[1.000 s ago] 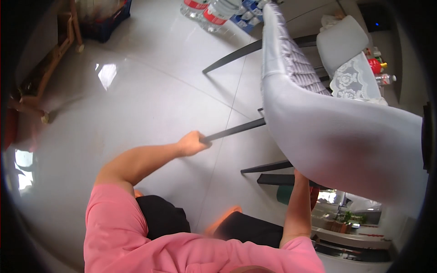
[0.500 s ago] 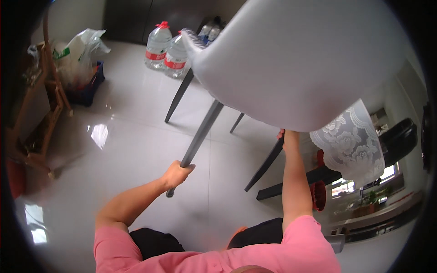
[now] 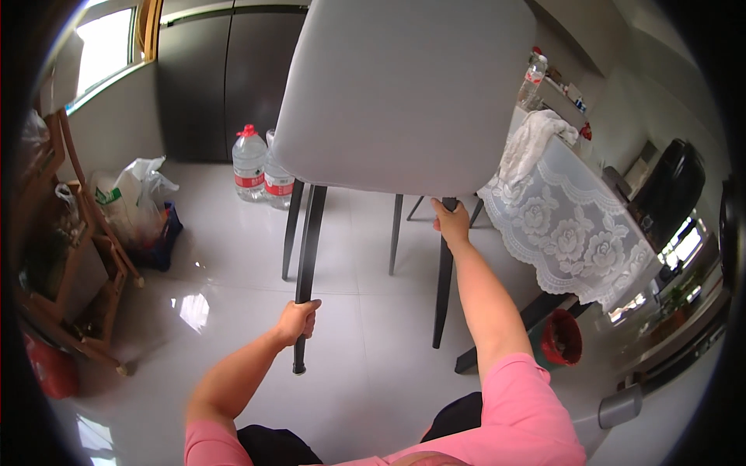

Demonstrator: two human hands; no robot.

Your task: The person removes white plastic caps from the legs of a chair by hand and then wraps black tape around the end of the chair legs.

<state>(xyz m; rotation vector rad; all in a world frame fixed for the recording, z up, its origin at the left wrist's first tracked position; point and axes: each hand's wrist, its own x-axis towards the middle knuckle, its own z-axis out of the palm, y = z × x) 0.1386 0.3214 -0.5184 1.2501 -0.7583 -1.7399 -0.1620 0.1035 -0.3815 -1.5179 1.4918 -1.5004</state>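
In front of me is a chair with a smooth light-grey shell [image 3: 412, 93] and slim dark legs pointing down. My left hand [image 3: 298, 321] is wrapped round the chair's left near leg [image 3: 311, 241], low down and a little above its foot. Higher up, just under the shell, my right hand [image 3: 454, 222] grips the right near leg [image 3: 441, 303]. Two farther legs show behind, and the rest of the chair is hidden by the shell.
A table with a white lace cloth [image 3: 567, 225] stands close on the right, a red-lined bin [image 3: 561, 339] beside it. Large water bottles [image 3: 249, 165] stand by dark cabinet doors [image 3: 194, 85]. Left are a wooden rack [image 3: 85, 272] and plastic bags [image 3: 132, 198].
The chair has swung from its slant toward the upper right to nearly straight, its shell shifting left. Both hands keep their grip on the legs. My view has tilted up, showing more room.
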